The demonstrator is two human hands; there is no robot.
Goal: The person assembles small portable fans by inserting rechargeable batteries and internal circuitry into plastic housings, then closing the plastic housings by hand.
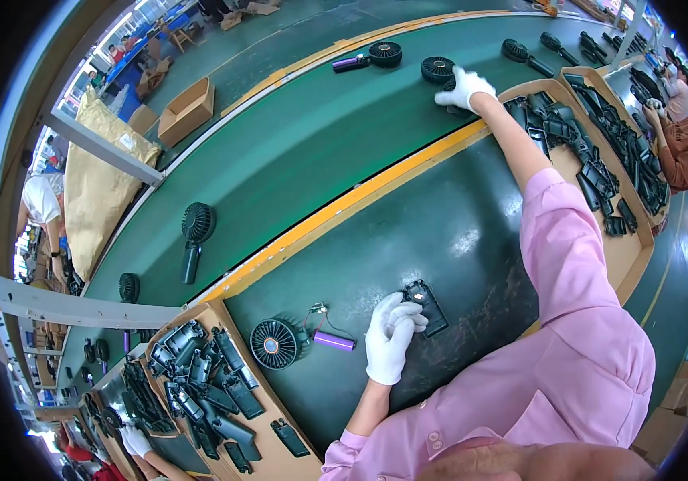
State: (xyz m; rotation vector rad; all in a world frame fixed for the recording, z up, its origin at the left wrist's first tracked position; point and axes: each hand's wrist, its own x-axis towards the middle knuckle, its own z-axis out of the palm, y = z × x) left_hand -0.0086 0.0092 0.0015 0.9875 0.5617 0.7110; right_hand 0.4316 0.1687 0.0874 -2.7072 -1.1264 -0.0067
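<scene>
My left hand [390, 337], in a white glove, has its fingers curled at the left edge of a black plastic casing half [432, 311] on the dark worktable. Beside it lie a round black fan head [274, 344] and a purple cylindrical battery [333, 341], with thin wires and a small circuit piece [317, 308]. My right arm stretches over to the green belt. There my gloved right hand [469, 88] closes on a black handheld fan [438, 69], whose handle is mostly hidden under the fingers.
Cardboard trays of black casing parts flank me, left [296, 417] and right [637, 260]. A yellow rail [336, 212] borders the conveyor belt [296, 160], which carries more fans [198, 224]. A grey metal frame [79, 301] crosses at left. Co-workers sit on both sides.
</scene>
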